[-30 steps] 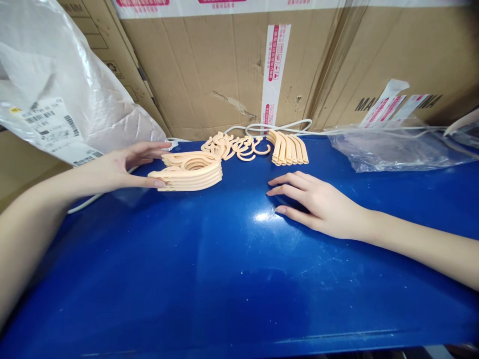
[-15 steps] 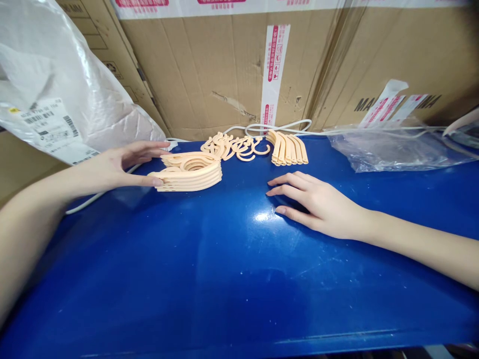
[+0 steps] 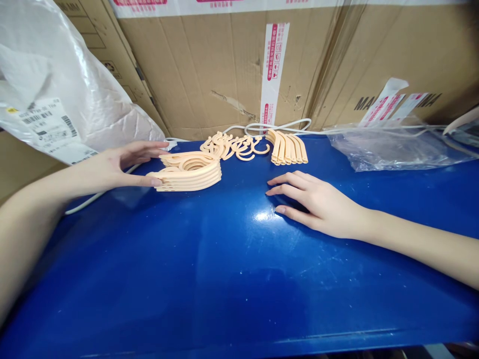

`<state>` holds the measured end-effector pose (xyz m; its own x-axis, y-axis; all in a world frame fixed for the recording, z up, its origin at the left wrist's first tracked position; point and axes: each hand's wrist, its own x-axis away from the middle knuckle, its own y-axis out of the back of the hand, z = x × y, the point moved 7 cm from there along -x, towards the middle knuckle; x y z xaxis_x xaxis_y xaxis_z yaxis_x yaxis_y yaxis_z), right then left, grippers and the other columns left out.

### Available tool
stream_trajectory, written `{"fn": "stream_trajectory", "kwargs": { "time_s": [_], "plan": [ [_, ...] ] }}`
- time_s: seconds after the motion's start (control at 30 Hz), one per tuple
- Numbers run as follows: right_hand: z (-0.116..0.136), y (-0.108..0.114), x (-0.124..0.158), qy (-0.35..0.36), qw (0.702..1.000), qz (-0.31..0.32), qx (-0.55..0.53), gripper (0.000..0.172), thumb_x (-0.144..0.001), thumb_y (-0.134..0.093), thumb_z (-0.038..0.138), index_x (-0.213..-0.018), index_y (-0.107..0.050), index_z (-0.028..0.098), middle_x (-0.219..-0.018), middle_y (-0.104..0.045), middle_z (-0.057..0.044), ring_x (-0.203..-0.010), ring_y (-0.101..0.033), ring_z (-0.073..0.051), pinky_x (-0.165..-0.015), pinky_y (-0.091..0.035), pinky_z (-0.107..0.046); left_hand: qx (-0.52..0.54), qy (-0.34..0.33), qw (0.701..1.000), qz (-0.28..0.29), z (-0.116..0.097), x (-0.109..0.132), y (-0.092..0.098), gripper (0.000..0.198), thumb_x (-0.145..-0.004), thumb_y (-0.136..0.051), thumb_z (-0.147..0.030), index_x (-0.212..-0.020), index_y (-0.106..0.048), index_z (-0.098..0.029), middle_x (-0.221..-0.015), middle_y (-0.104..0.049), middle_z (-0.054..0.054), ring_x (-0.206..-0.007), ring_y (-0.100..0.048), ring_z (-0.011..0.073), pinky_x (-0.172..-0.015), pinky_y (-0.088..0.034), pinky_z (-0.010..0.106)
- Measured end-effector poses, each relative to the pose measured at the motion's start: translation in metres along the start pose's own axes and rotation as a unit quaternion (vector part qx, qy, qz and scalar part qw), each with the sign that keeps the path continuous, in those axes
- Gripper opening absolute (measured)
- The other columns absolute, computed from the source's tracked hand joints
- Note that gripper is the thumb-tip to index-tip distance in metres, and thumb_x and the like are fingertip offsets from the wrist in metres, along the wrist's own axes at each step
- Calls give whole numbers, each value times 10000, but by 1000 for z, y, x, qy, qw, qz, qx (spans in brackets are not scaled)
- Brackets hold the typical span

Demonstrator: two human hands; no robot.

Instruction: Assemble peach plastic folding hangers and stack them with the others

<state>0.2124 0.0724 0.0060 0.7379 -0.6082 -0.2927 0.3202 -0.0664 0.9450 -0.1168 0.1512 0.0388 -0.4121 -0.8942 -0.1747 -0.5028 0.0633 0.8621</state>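
Note:
My left hand lies at the left end of a stack of cream plastic hanger pieces. Its thumb touches the near side of the stack, while the other fingers stretch out along the far side, spread from the thumb. My right hand rests palm down on the blue tabletop, fingers spread, with nothing in it. Behind and between the hands lies a loose heap of cream hanger hooks. To the right of the hooks, several curved cream hanger arms lie side by side in a row.
Cardboard boxes stand along the back edge. A white plastic package with labels leans at the left. A clear plastic bag lies at the back right, and a white cable runs along the rear.

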Motion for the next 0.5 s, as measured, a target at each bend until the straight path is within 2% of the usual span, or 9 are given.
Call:
{"fn": "stream_trajectory", "kwargs": {
  "time_s": [0.33, 0.5],
  "plan": [
    [0, 0, 0, 4, 1000, -1, 2, 338, -990, -438, 389, -1208, -597, 185, -1293, -569, -107, -1166, -542, -227, -1007, -440, -417, 32, 70, 997, 15, 3, 1, -2, 999, -567, -719, -774, -1396, -453, -285, -1470, -491, 50, -1305, -501, 286, -1086, -327, 567],
    [0, 0, 0, 4, 1000, -1, 0, 340, -990, -438, 395, -1203, -599, 185, -1289, -575, -107, -1162, -544, -229, -1002, -445, -422, 46, 122, 991, 33, -2, 3, -6, 1050, -546, -712, -794, -1422, -410, -300, -1522, -420, 26, -1354, -442, 278, -1136, -290, 544]
  ]
}}
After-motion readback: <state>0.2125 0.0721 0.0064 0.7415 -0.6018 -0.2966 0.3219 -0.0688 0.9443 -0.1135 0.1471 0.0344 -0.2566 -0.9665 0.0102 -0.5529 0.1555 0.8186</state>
